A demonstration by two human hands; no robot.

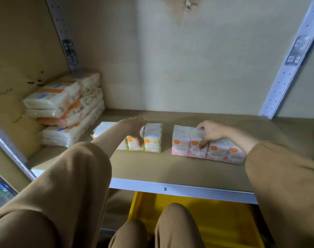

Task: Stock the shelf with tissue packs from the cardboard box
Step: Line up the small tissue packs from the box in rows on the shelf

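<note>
As arms (106, 136) reach forward, fingers (202, 143) grip tissue packs (217, 149).

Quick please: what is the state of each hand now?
The left hand holds the yellow tissue pack on the shelf.
The right hand grips the pink tissue pack, thumb on its front.

Both arms reach forward, each in a tan sleeve down to the wrist, left sleeve (72, 176) and right sleeve (287, 176). The left grip (133, 128) is turned palm down, slightly blurred, its fingers draped over the top of a yellow pack (152, 140) and one digit (139, 140) pointing down its front face. The right grip (212, 133) clasps a pink pack (181, 140): fingers curled over the top edge, thumb (203, 143) pressed on the front. The two grips are well apart, wrists bare.
</note>
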